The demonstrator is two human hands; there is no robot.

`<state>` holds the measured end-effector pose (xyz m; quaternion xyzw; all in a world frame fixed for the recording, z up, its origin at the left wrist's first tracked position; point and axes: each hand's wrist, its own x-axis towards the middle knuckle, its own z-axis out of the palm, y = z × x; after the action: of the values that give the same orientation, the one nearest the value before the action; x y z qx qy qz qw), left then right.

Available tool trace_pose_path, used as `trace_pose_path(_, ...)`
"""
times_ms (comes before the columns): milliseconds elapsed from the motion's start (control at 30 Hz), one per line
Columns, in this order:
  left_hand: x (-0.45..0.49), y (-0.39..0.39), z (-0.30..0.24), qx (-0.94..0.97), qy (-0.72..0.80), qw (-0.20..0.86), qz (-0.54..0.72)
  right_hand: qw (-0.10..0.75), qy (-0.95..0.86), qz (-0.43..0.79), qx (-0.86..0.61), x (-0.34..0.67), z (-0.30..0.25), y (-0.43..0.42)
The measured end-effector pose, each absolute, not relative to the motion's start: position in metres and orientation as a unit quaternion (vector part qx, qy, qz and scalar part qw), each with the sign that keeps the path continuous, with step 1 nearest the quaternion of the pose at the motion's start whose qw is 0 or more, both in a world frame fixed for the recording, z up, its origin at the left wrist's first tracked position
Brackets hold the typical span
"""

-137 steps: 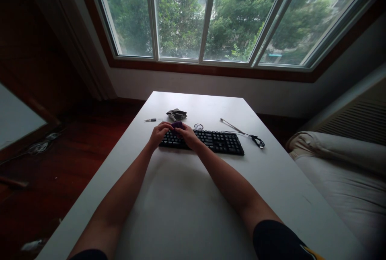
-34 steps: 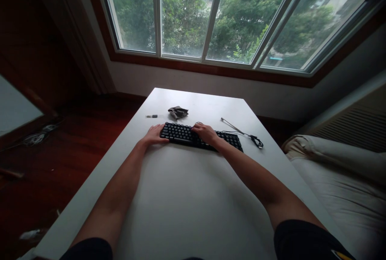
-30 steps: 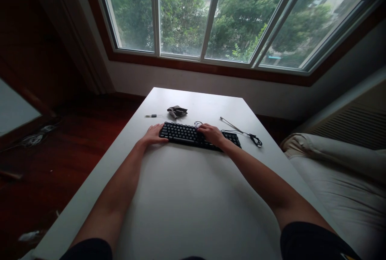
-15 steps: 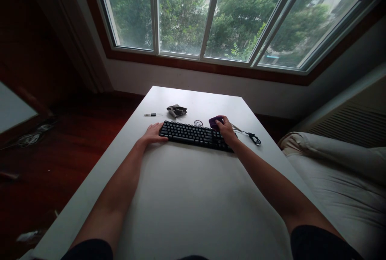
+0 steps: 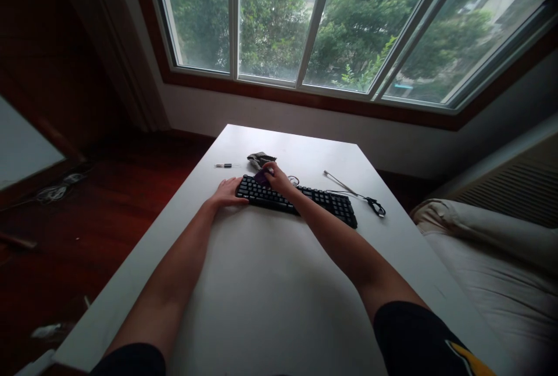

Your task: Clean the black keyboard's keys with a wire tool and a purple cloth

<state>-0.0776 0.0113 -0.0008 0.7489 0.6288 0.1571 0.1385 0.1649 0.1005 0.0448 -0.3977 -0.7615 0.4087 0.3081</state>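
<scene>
While windows (image 5: pixel 270 21) overlook the white tabletop (image 5: pixel 279 294), the left hand (image 5: pixel 226 192) spreads against a keyboard (image 5: pixel 325 201); the right hand (image 5: pixel 279 180) pinches a purple item (image 5: pixel 261 178).

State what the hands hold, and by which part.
Right hand: purple cloth, by its right end. Left hand touches the left end of the keyboard; grip unclear.

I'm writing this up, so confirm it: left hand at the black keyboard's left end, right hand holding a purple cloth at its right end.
No: the head view shows the right hand holding the purple cloth over the left part of the black keyboard, not its right end. The left hand is at the left end.
</scene>
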Motion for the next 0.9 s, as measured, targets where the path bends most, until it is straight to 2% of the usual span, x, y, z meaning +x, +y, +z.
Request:
trace_pose_path(200,-0.079,0.011,-0.001,0.743,0.634,0.146,0.158,0.233,-0.841,0.246,-0.421,0.125,0.045,0.114)
trace_pose_path(667,-0.083,0.015,-0.008,0.749,0.623,0.140,0.174,0.170,-0.849,0.130,-0.483,0.090,0.048,0.098)
trace_pose_path(767,-0.082,0.014,-0.006,0.748,0.624,0.141,0.175,0.186,-0.860,0.133,-0.457,0.086,0.045,0.098)
trace_pose_path(900,-0.081,0.012,-0.002,0.753,0.617,0.136,0.184,0.273,-0.844,0.177,-0.426,0.082,0.039,0.106)
